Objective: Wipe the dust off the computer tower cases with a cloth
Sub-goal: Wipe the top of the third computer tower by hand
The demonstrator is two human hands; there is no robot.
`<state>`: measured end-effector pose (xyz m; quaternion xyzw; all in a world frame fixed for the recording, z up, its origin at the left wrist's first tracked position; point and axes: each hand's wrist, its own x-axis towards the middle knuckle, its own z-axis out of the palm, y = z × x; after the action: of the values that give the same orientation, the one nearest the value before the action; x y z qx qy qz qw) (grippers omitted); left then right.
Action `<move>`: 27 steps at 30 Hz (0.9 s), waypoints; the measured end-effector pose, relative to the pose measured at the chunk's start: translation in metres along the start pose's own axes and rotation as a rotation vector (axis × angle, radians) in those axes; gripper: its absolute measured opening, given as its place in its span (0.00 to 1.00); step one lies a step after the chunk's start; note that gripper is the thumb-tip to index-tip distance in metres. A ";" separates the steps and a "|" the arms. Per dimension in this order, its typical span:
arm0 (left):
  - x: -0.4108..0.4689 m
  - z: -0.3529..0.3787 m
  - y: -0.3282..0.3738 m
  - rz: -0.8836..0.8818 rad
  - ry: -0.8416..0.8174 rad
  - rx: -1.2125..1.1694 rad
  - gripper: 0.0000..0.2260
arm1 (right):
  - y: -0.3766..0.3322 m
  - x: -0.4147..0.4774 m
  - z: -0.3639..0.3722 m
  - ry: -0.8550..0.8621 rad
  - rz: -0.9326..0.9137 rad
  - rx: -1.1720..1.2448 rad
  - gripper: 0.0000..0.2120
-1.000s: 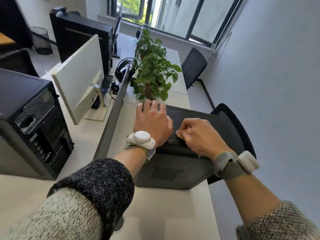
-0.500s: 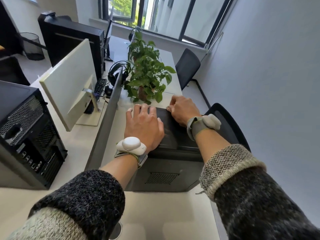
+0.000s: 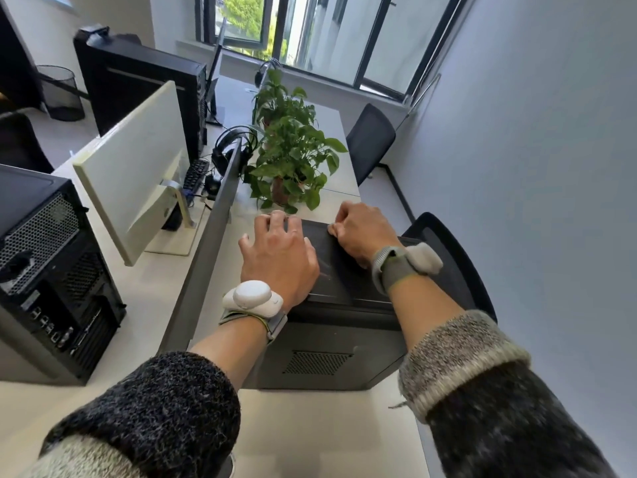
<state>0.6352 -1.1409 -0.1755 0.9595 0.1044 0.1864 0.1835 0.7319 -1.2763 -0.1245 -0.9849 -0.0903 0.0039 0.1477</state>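
pressing tower case (image 3: 344, 326): left hand (image 3: 279, 257) flat, right hand (image 3: 358, 232) curled

matt black metal tower case (image 3: 344, 334), smooth pale desk (image 3: 310, 429), rough knitted sleeves (image 3: 162, 405)

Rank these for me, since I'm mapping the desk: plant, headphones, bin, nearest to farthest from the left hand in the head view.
From the left hand:
1. Plant, on the desk just beyond the fingertips.
2. Headphones, farther back, left of the plant by the divider.
3. Bin, on the floor at far left.
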 end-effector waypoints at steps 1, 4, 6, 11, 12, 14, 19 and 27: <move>0.000 -0.001 -0.001 -0.003 -0.005 -0.006 0.16 | -0.005 0.005 0.002 0.002 0.003 -0.006 0.07; -0.002 -0.002 0.000 -0.007 -0.021 -0.012 0.16 | -0.012 0.008 0.005 0.003 0.000 -0.043 0.07; -0.003 -0.003 0.001 -0.009 -0.024 -0.018 0.16 | -0.010 -0.001 0.000 0.006 -0.013 -0.005 0.06; 0.001 -0.002 0.000 -0.015 -0.019 -0.056 0.15 | -0.001 -0.027 -0.004 -0.105 -0.074 -0.063 0.06; 0.001 -0.001 0.000 -0.017 -0.022 -0.061 0.16 | -0.002 -0.026 -0.004 -0.111 -0.077 -0.102 0.06; 0.001 -0.002 0.001 -0.026 -0.031 -0.067 0.16 | -0.010 -0.014 -0.006 -0.106 -0.081 -0.180 0.06; 0.000 -0.004 0.001 -0.026 -0.019 -0.055 0.16 | -0.028 0.012 0.006 -0.005 -0.039 -0.154 0.12; 0.001 -0.004 0.002 -0.027 -0.023 -0.058 0.15 | -0.021 -0.015 0.007 0.054 -0.054 -0.028 0.07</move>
<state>0.6344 -1.1413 -0.1709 0.9543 0.1096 0.1760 0.2150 0.7129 -1.2576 -0.1257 -0.9838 -0.1131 -0.0278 0.1366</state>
